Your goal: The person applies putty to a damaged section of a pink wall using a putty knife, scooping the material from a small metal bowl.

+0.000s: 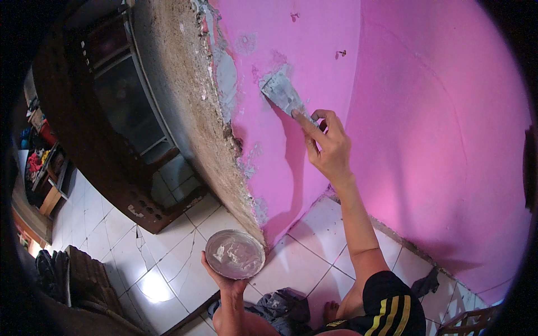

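Observation:
My right hand (329, 144) is closed on a putty knife (283, 94), its thumb and fingers pinched at the handle end. The wide grey blade lies against the pink wall (325, 39), at a grey filler patch (278, 73) near the wall's broken left edge. Lower down, my left hand (231, 284) holds up a shallow round metal dish (214, 245) from beneath and its near side. Pale, wet-looking putty (235, 253) is smeared across the dish's bottom. Most of my left fingers are hidden under the dish.
A rough bare plaster edge (193, 106) runs down left of the pink paint. Further left stands a dark wooden cabinet (147, 215) with glass panes. Cracked white tiles (174, 263) cover the floor. Dark cloth (286, 305) lies by my legs; a wooden piece (92, 280) stands lower left.

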### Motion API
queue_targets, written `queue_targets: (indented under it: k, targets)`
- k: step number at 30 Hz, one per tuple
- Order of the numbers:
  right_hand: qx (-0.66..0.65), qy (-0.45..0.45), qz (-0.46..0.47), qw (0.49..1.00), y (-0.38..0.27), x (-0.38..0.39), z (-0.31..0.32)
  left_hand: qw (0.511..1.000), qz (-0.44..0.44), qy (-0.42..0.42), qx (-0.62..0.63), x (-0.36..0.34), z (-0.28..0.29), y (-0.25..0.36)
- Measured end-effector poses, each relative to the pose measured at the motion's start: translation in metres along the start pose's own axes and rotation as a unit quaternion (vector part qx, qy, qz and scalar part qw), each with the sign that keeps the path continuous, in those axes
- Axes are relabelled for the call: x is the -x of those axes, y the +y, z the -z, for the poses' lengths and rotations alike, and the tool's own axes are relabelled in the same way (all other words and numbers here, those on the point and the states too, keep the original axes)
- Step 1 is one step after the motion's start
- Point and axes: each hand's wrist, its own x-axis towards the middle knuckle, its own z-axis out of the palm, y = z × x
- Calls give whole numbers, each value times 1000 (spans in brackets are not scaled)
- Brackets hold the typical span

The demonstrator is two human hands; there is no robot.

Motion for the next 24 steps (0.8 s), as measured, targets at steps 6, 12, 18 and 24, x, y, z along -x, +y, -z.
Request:
queue_targets:
  k: [6,12,18,24]
  targets:
    - [-5,-11,7,1000,5,1,-2,1000,-12,-1,-12,-2,1,-1]
    - [-44,-4,1,999,14,7,-17,1000,-5,-1,-1,-5,4,-1]
    - [-48,-7,-4,999,13,9,-22,1000,-7,14,-21,-2,1,-2]
    - [-66,10,4,998,12,8,-26,1000,-3,13,-20,-7,8,-2]
